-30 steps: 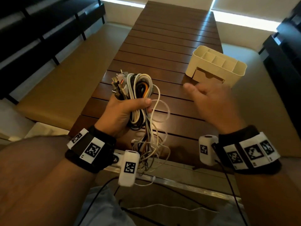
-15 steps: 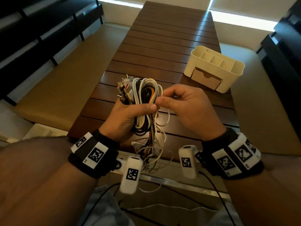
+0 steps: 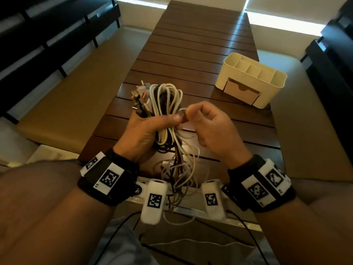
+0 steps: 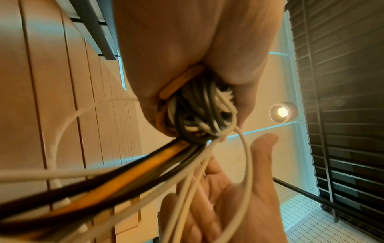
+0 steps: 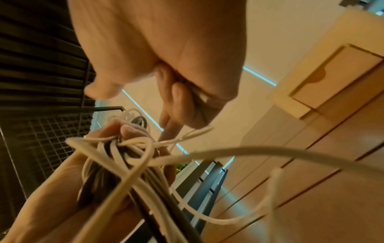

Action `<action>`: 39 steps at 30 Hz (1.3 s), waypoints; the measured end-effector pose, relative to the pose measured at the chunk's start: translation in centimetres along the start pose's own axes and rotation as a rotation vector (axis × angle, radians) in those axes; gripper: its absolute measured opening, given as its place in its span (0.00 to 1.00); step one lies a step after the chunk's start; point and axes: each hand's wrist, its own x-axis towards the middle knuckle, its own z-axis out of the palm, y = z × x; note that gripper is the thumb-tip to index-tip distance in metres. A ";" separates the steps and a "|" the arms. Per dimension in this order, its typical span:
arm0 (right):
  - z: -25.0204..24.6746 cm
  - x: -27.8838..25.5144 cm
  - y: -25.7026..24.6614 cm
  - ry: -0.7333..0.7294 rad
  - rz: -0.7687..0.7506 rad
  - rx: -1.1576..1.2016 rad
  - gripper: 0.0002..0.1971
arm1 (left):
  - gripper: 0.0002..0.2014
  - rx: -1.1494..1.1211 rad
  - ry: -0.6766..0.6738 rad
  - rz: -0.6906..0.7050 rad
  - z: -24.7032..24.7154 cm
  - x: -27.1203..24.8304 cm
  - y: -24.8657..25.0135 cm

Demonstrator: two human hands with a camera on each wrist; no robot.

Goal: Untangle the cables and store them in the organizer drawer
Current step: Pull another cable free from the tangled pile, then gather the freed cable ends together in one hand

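Note:
My left hand [image 3: 150, 129] grips a tangled bundle of cables [image 3: 166, 100], white, black and orange, held upright above the near end of the table. Connector plugs [image 3: 140, 95] stick out at the bundle's top left, and loose strands [image 3: 181, 175] hang below my fist. My right hand [image 3: 193, 115] pinches a thin white cable [image 3: 182, 111] at the right side of the bundle, close to my left thumb. In the left wrist view the bundle [image 4: 197, 113] sits inside my curled fingers. The cream organizer [image 3: 250, 79] stands at the right of the table, its drawer [image 3: 241, 91] closed.
The dark slatted wooden table [image 3: 191, 50] runs away from me, with a metal strip along its near edge. Padded benches [image 3: 76, 88] flank it on both sides. Dark slatted screens stand at far left and right. Black sensor wires hang over my lap.
My right hand came from in front of the organizer to the bundle and now pinches a white cable. My left hand lifted the bundle a little and kept its grip.

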 end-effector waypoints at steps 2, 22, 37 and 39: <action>0.2 -0.2 0.1 -0.087 0.035 -0.033 0.25 | 0.17 -0.047 0.058 -0.029 -0.5 0.1 0.0; 1.0 0.2 3.4 -0.378 0.211 -0.332 0.10 | 0.05 -0.220 0.076 -0.184 -0.7 0.5 0.8; -3.2 1.0 2.6 -0.503 0.258 -0.545 0.08 | 0.04 -0.517 0.012 -0.106 -2.0 0.6 2.1; -4.1 0.8 2.4 -0.491 0.222 -0.391 0.11 | 0.03 -0.548 -0.020 -0.099 -2.5 0.7 2.2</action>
